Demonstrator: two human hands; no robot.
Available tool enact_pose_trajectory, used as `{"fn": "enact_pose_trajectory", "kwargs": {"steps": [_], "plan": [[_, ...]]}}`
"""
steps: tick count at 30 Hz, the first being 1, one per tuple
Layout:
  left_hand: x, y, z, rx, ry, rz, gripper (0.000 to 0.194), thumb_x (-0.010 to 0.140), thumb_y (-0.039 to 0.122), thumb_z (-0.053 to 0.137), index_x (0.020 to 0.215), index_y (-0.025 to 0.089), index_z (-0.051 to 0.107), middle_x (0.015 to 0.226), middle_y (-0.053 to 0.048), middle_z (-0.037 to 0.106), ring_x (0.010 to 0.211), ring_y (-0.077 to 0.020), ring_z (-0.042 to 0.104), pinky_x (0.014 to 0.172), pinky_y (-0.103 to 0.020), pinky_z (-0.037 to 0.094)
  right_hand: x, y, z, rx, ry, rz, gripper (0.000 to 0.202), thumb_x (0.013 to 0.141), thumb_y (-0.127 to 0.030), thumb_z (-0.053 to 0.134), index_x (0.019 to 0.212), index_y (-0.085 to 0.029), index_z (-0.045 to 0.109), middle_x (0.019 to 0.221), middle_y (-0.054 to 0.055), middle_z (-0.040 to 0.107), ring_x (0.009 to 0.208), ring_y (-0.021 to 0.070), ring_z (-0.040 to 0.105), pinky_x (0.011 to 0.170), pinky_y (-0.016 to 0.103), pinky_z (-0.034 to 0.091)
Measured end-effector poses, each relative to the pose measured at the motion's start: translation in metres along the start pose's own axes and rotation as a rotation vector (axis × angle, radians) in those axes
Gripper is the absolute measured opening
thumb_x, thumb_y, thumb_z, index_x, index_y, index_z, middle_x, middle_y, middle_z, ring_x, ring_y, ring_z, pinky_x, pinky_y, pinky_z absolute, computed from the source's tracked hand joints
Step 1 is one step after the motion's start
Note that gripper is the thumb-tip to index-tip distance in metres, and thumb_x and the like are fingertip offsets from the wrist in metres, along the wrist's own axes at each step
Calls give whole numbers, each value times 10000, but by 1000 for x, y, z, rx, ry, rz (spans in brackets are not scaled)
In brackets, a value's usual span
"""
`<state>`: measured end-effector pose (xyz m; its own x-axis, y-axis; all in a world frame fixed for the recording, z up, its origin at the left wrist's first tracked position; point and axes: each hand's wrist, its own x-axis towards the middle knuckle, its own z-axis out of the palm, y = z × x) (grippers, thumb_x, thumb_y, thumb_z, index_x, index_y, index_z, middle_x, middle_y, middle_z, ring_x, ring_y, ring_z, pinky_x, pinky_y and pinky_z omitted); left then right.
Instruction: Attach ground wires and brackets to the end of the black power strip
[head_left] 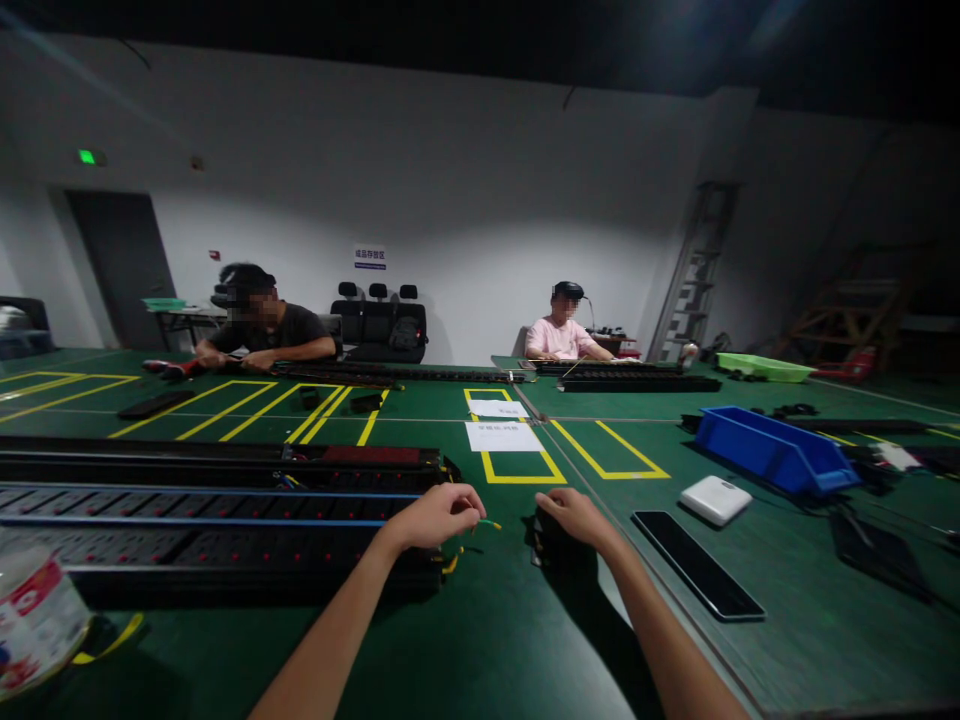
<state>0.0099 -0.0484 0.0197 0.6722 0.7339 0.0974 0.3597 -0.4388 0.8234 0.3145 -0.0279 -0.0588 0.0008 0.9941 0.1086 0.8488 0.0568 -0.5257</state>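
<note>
Green tabletop with yellow tape lines runs across my feed, backed by a pale wall; one person works at the far edge, left of centre, and another right of centre. Near the middle of the frame I see the left hand with thumb and fingers pinched together on a green-and-yellow wire, whose tip pokes out to the right. That hand is beside the right ends of long black socket strips, which stretch in from the left edge. Just right of centre, the right hand curls downward at a small dark item; from here I cannot tell whether its fingers grip it. To the right lie a dark flat slab, a white case and a blue bin. Lower left, I have a printed can.
</note>
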Motion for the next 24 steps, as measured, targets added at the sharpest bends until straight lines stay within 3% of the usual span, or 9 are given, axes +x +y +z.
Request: {"fn": "enact_pose_trajectory", "kwargs": {"steps": [6,9,11,14,19,24], "plan": [[-2,15,28,240,-80,60,210,833,318,571,882,186,727,749,-34,703,658,-150,601,592,-239,397,1,0,1,-14,0,1,455,947,-519,451,803,-177,715,836,91,730,781,224,661,639,267,385],[-3,19,32,247,-98,77,195,809,302,589,902,200,727,716,-19,684,628,-148,577,581,-243,370,2,1,1,-18,1,-8,457,952,-519,449,814,-175,717,865,96,736,789,227,664,638,270,384],[-1,19,27,203,-16,74,184,823,340,582,838,190,687,692,-6,635,615,-135,530,574,-240,348,2,2,3,-16,-1,-6,452,954,-514,453,824,-174,720,881,101,738,800,230,668,652,272,392],[2,11,9,111,216,69,284,815,414,599,680,188,494,630,41,464,593,-105,398,557,-232,288,3,5,5,-11,-1,16,439,951,-524,462,864,-184,726,900,98,742,843,236,679,686,270,412],[6,-17,-21,23,480,-18,454,789,441,558,587,220,216,580,75,202,554,-84,219,544,-240,180,4,6,7,-31,-6,37,459,945,-557,450,887,-193,725,954,100,743,873,245,681,678,271,417],[8,-41,-31,6,550,-96,429,716,364,569,570,225,190,570,76,174,539,-78,195,546,-250,138,4,6,7,-26,1,29,434,939,-547,464,910,-196,717,968,98,741,873,242,680,686,272,423]]}}
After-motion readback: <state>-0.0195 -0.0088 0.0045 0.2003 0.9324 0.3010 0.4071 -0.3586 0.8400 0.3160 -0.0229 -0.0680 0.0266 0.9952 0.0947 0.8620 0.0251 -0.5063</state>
